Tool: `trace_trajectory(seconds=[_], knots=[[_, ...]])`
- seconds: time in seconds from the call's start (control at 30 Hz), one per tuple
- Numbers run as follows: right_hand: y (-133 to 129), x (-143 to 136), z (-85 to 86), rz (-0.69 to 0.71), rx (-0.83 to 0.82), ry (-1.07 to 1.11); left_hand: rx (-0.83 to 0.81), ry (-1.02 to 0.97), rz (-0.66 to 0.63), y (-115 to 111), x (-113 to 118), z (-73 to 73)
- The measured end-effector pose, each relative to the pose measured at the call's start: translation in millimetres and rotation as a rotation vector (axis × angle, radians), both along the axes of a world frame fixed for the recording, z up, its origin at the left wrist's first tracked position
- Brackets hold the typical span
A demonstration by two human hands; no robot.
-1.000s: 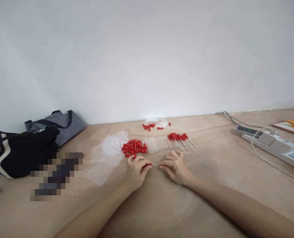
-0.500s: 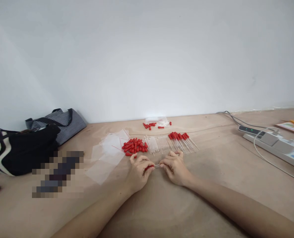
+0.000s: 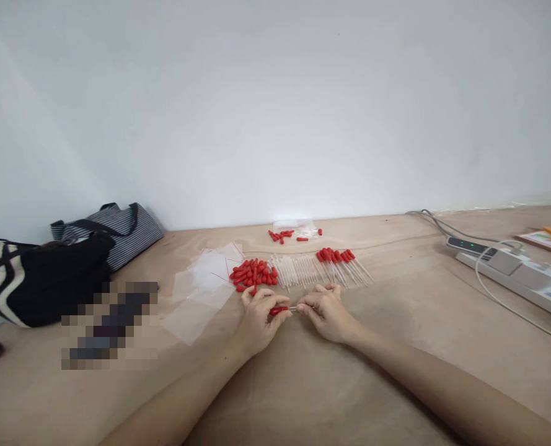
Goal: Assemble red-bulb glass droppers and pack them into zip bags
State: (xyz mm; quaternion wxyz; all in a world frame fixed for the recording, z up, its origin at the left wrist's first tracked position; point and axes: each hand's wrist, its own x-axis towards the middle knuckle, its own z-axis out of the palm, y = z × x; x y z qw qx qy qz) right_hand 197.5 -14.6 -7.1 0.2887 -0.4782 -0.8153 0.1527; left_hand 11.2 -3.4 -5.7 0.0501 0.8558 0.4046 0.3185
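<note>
Between finger and thumb, my left hand (image 3: 262, 317) grips a red rubber dropper bulb (image 3: 279, 310). My right hand (image 3: 325, 313) pinches a thin clear dropper tube (image 3: 292, 308), whose other end meets the bulb's mouth. How deep the tube sits inside the bulb cannot be made out. Just beyond my left hand lies a heap of loose red bulbs (image 3: 253, 272). A row of pale tubes (image 3: 297, 271) is laid out past both hands. To its right, several tubes with red bulbs on their ends (image 3: 335, 257) lie side by side.
Clear plastic bags (image 3: 201, 291) are spread left of the heap. Small red bulbs (image 3: 281, 235) and a bag lie near the wall. Striped (image 3: 121, 232) and black (image 3: 56, 285) bags stand at left. On the right, a power strip (image 3: 526, 282) trails cables.
The fingers of my left hand have shifted, so more of the red bulb shows. The tube and bulb stay in line between my hands. The loose piles look unchanged.
</note>
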Motion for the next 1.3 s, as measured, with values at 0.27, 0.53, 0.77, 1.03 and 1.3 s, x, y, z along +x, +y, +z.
trace_trajectory(seconds=[0.27, 0.53, 0.77, 1.03, 1.3], knots=[[1, 20, 0.7, 0.127, 0.166, -0.135, -0.070, 0.049, -0.016, -3, -5, 8.2], [1, 17, -6.1, 0.004, 0.332, -0.161, -0.182, 0.027, -0.042, 1, -8, 7.7], [38, 34, -1.4, -0.703, 0.100, -0.057, -0.076, -0.029, 0.231, 19, -19, 0.4], [63, 22, -3.7, -0.845, -0.061, -0.220, -0.065, 0.036, 0.213, 19, -19, -0.8], [66, 25, -7.5, -0.800, 0.035, -0.212, -0.047, 0.049, 0.300, 18, -16, -1.6]])
